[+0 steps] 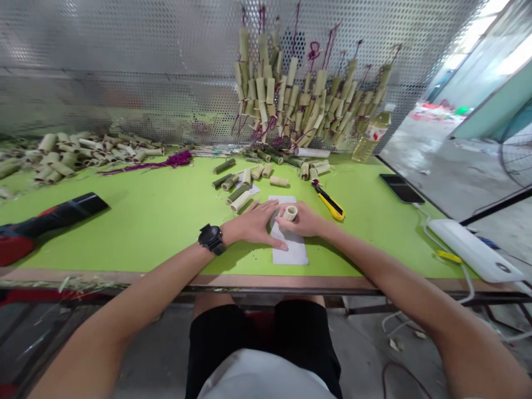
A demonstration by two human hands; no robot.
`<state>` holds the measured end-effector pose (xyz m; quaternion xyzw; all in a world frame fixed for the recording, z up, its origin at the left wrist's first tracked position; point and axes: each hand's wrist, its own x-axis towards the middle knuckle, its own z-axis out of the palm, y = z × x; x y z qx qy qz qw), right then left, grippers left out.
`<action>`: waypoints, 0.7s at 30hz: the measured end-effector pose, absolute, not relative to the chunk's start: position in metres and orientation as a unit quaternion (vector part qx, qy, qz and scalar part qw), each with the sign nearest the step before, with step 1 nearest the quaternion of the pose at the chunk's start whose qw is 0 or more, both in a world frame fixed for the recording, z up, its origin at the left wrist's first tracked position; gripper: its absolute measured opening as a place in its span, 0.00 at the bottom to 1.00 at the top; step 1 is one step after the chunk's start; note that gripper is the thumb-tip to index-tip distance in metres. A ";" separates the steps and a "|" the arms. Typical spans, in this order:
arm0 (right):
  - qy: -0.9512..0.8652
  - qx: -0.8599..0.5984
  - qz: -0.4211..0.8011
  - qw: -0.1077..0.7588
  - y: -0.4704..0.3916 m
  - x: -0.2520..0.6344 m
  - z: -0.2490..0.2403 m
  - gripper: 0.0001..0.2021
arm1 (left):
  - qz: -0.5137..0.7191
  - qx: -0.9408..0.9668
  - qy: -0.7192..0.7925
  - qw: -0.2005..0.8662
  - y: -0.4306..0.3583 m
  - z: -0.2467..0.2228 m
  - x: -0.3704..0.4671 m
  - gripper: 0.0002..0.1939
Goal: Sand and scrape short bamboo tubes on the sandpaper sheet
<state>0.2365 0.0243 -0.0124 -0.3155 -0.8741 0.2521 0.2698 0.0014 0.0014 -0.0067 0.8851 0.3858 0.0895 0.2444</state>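
Observation:
My right hand [305, 220] is closed round a short bamboo tube [290, 213], held with its open end up over a white paper sheet [291, 256]. Fingers spread, my left hand [260, 223] rests flat on the left part of the same sheet and holds nothing. Just beyond my left hand lies a pale bamboo piece [241, 201], with several other cut pieces behind it. A yellow utility knife [331, 205] is to the right of my right hand.
On the green table [153, 221] are a red and black power tool [54, 221], a bamboo heap [62, 155], purple string [178, 160], an oil bottle [374, 133], a phone [401, 188] and a white device [474, 249]. Bamboo strings [291, 100] hang behind.

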 end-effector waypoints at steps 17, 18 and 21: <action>-0.828 -0.437 0.186 0.299 0.041 0.239 -0.011 0.19 | 0.062 0.873 0.411 0.256 0.002 -0.007 0.001 0.79; -0.826 -0.428 0.188 0.314 0.039 0.234 -0.012 0.18 | 0.073 0.875 0.404 0.255 0.001 -0.007 0.001 0.77; -0.863 -0.334 0.239 0.295 0.029 0.227 -0.013 0.13 | 0.105 0.885 0.373 0.258 0.001 -0.006 0.000 0.69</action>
